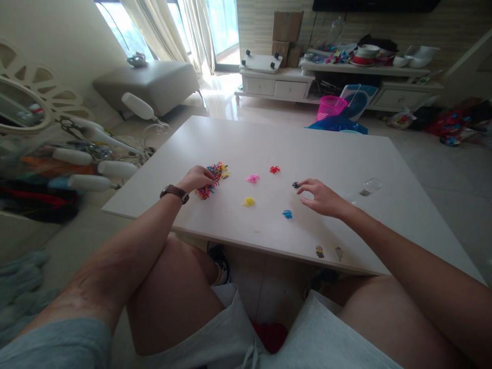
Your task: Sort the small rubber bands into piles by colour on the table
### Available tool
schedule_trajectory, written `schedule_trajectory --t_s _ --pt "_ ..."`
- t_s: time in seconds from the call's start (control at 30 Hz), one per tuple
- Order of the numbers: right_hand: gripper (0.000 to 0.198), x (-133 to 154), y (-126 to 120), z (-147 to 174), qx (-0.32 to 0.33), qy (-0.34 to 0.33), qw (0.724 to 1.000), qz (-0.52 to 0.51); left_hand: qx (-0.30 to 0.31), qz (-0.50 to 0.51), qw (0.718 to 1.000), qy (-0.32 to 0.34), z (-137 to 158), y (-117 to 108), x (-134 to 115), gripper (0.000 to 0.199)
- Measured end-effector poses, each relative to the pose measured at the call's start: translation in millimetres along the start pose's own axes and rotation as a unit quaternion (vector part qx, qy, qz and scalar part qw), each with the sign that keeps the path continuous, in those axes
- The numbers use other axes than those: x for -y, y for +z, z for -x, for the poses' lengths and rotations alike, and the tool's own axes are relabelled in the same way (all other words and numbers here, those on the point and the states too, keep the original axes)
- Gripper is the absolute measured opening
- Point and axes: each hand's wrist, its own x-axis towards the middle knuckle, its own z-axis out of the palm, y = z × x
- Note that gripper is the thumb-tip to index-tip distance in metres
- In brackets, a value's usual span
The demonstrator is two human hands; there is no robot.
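Note:
A mixed pile of small, brightly coloured rubber bands (217, 171) lies on the left of the white table (326, 154). My left hand (197, 178), with a watch at the wrist, rests at this pile with its fingers bent together; whatever is between the fingertips is hidden. My right hand (321, 197) is beside a small black heap (295, 185), fingers apart, the index fingertip close to it or touching. Between the hands sit single-colour heaps: pink (252, 179), red (274, 169), yellow (249, 202) and blue (287, 214).
A clear plastic container (372, 186) lies beyond my right hand. Near the front edge are a small yellow-and-blue cartoon figure (320, 251) and a small pale item (339, 253). Across the floor stand a pink basket (331, 106) and a white cabinet (274, 88). A lamp (138, 106) is at left.

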Motion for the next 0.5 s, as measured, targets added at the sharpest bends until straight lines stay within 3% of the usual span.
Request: schedule_trajectory --t_s 0.23,0.5 --pt "0.012 -1.6 1.6 0.5 0.004 -0.007 1.000 -0.002 -0.001 -0.054 0.998 -0.012 -7.6 12.4 -2.5 0.017" --pt "0.012 0.3 -1.2 2.3 0.009 -0.007 1.000 0.001 0.010 -0.134 0.990 -0.052 -13.8 9.8 -4.0 0.013"
